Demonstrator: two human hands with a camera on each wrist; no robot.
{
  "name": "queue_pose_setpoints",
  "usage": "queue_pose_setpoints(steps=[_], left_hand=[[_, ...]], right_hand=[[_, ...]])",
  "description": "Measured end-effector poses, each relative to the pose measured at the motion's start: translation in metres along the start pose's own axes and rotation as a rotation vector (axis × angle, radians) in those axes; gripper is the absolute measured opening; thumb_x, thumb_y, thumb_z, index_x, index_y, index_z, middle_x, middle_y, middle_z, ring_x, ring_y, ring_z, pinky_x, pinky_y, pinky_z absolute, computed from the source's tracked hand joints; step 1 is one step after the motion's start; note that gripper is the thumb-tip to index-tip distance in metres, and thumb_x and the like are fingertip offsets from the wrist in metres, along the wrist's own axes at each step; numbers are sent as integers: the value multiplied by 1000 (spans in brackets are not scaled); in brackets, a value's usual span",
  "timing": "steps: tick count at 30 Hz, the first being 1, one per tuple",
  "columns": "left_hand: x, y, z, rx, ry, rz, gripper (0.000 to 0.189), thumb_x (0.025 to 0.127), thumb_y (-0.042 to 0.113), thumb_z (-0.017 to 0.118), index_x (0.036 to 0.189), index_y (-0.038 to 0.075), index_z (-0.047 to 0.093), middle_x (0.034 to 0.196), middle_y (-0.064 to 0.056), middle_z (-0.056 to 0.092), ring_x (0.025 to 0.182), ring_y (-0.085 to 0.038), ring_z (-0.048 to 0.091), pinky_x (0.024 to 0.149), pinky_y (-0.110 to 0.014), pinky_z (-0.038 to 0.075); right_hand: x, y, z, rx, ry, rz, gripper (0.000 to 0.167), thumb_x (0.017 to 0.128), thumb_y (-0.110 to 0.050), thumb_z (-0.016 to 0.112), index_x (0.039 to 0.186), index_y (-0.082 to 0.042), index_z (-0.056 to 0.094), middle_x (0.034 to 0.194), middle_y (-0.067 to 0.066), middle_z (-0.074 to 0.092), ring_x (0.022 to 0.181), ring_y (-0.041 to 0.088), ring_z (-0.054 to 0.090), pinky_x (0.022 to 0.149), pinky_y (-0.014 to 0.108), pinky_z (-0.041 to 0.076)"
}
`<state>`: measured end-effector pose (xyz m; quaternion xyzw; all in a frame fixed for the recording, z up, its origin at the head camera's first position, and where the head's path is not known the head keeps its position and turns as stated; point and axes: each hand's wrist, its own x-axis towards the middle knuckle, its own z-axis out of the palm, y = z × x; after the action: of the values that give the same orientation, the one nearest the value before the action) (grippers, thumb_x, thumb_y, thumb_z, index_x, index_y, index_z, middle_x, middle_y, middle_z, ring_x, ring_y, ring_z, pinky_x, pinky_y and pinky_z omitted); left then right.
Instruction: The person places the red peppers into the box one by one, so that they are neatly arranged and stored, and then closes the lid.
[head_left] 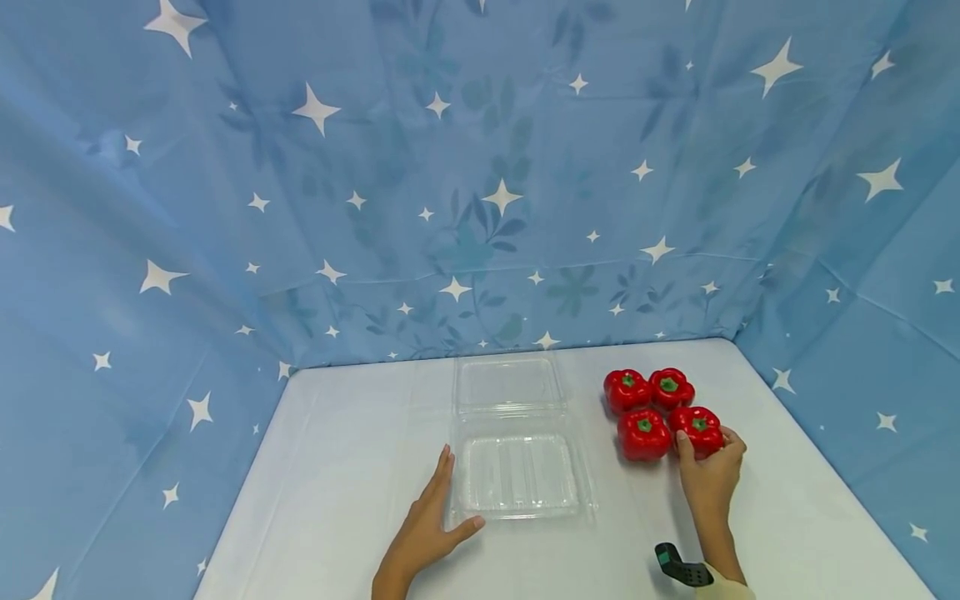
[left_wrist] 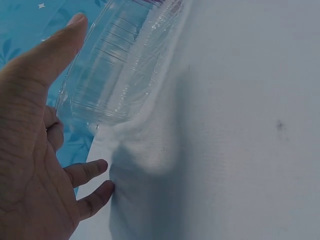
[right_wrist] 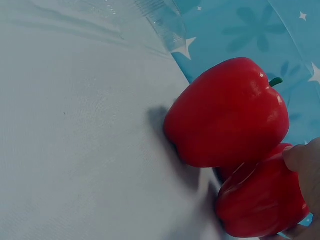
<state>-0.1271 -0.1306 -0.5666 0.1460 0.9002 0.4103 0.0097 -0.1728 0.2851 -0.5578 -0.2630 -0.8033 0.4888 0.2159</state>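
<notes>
My right hand (head_left: 708, 479) grips the front right red bell pepper (head_left: 697, 429), thumb on its left side and fingers around the right. In the right wrist view that same pepper (right_wrist: 262, 197) sits against the front left bell pepper (right_wrist: 227, 115). Two more red peppers (head_left: 627, 390) stand just behind these, all with green stems up. At the left edge of a clear plastic clamshell box (head_left: 517, 510), my left hand (head_left: 422, 533) has its fingers extended and thumb spread toward the box's front edge. The box lies with its lid (head_left: 506, 383) folded back; nothing is inside it.
A white cloth (head_left: 337, 467) covers the table. Blue star-patterned curtains (head_left: 420, 167) rise behind it and along both sides. A dark strap (head_left: 682, 568) wraps the right wrist.
</notes>
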Motion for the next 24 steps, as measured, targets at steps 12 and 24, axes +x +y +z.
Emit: queue_pose_setpoints(steps=[12, 24], left_hand=[[-1, -4, 5, 41, 45, 28, 95, 88, 47, 68, 158, 11, 14, 165, -9, 12, 144, -39, 30, 102, -68, 38], [-3, -5, 6, 18, 31, 4, 95, 88, 46, 68, 159, 17, 11, 166, -3, 9, 146, -35, 29, 101, -72, 36]], right_hand=[[9, 10, -3, -71, 2, -49, 84, 92, -27, 66, 154, -1, 17, 150, 29, 29, 140, 44, 31, 105, 65, 37], [11, 12, -4, 37, -51, 60, 85, 93, -40, 64, 153, -5, 15, 159, 24, 24, 148, 40, 23, 112, 61, 30]])
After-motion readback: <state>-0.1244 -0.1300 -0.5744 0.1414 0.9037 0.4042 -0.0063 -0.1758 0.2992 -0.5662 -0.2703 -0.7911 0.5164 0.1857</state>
